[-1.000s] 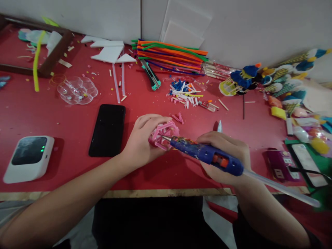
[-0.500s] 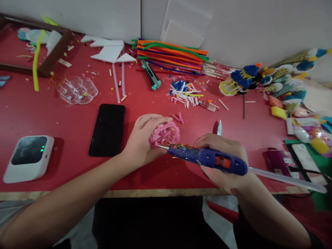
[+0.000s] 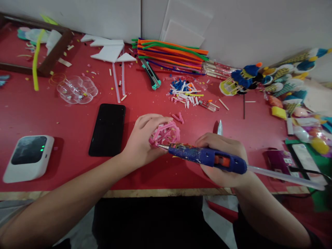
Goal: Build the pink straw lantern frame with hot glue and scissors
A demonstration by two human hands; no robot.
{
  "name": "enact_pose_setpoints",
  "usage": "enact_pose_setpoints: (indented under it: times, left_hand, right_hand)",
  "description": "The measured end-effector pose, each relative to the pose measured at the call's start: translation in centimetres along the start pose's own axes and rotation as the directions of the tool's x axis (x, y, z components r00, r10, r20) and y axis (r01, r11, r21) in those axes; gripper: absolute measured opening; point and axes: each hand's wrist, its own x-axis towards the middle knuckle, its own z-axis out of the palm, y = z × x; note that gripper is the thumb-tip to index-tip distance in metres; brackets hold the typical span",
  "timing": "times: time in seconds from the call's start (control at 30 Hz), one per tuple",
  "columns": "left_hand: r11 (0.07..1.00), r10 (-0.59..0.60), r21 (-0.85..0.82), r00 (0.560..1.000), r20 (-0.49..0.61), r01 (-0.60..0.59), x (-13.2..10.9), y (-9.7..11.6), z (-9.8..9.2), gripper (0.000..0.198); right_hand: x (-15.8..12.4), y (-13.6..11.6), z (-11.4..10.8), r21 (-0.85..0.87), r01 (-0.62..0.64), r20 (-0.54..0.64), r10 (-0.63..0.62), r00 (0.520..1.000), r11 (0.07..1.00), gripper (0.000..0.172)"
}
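In the head view, my left hand (image 3: 144,138) is closed around the left side of a small pink openwork frame (image 3: 167,133) built from short sticks. My right hand (image 3: 225,148) grips a blue hot glue gun (image 3: 204,156), stained with dried glue near the front. Its metal nozzle meets the lower left edge of the pink frame, and a clear glue stick (image 3: 285,178) juts out of the back. Past the frame lie a few loose pink pieces (image 3: 178,117). My palm hides the far left part of the frame.
A black phone (image 3: 107,129) and a white device (image 3: 29,158) lie to the left. Behind are a box cutter (image 3: 151,75), cut sticks (image 3: 186,92) and pipe cleaners (image 3: 171,53). A pointed metal blade (image 3: 220,128) shows beyond my right hand. Small figures (image 3: 245,77) stand at right.
Almost nothing differs. The rear end of the glue stick has shifted slightly left and up; both hands and the pink frame keep their places.
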Motion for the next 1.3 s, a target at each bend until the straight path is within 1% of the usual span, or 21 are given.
enact_pose_setpoints:
  times: [0.13,0.37,0.43,0.53,0.67,0.77,0.87,0.97,1.07,1.17,1.3]
  left_hand:
    - [1.000,0.000,0.005,1.000,0.002,0.000,0.0,0.1,0.0,0.058]
    - [1.000,-0.011,-0.005,1.000,-0.003,0.011,0.0,0.0,0.1,0.058]
    - [1.000,-0.005,-0.008,1.000,-0.006,0.005,0.0,0.0,0.1,0.059]
    - [1.000,-0.016,0.002,1.000,-0.003,0.016,0.0,0.1,0.1,0.059]
    - [0.999,-0.051,0.019,0.999,0.006,0.051,0.1,0.4,0.0,0.055]
    - [0.999,-0.044,0.017,0.999,-0.004,0.044,0.2,0.5,0.0,0.053]
    - [0.999,-0.032,0.002,0.999,-0.003,0.032,0.2,0.4,0.0,0.054]
    - [0.999,-0.037,0.010,0.999,0.005,0.037,0.1,0.3,0.1,0.057]
    - [0.997,-0.056,0.044,0.998,-0.024,0.057,0.0,0.2,0.3,0.059]
    - [0.997,-0.053,0.053,0.997,-0.053,0.056,0.0,0.2,0.4,0.058]
    - [0.998,-0.062,0.031,0.998,-0.019,0.062,0.0,0.2,0.2,0.059]
  right_hand:
    - [0.1,0.0,0.1,0.015,-0.017,-0.008,0.017,1.000,1.000,0.018]
    - [0.3,-0.2,0.1,0.015,-0.016,-0.019,0.016,1.000,1.000,0.015]
    - [0.3,-0.3,0.1,-0.002,-0.017,-0.023,0.017,1.000,1.000,0.013]
    - [0.5,-0.3,0.1,-0.053,0.019,-0.034,-0.021,0.999,0.998,0.012]
    - [0.6,-0.2,0.0,-0.119,0.055,-0.052,-0.062,0.997,0.991,0.013]
    - [0.4,0.0,0.0,-0.102,0.049,-0.059,-0.055,0.997,0.994,0.017]
    - [0.2,0.2,0.0,-0.085,0.051,-0.042,-0.055,0.998,0.995,0.025]
    - [0.3,-0.1,0.0,-0.043,0.073,-0.013,-0.073,0.997,0.996,0.028]
    - [0.7,-0.8,-0.1,-0.007,0.125,0.019,-0.125,0.992,0.992,0.025]
    - [1.0,-1.2,-0.4,-0.042,0.163,0.046,-0.161,0.986,0.986,0.020]
    - [0.4,-0.7,-1.2,-0.082,0.149,0.027,-0.147,0.989,0.986,0.018]
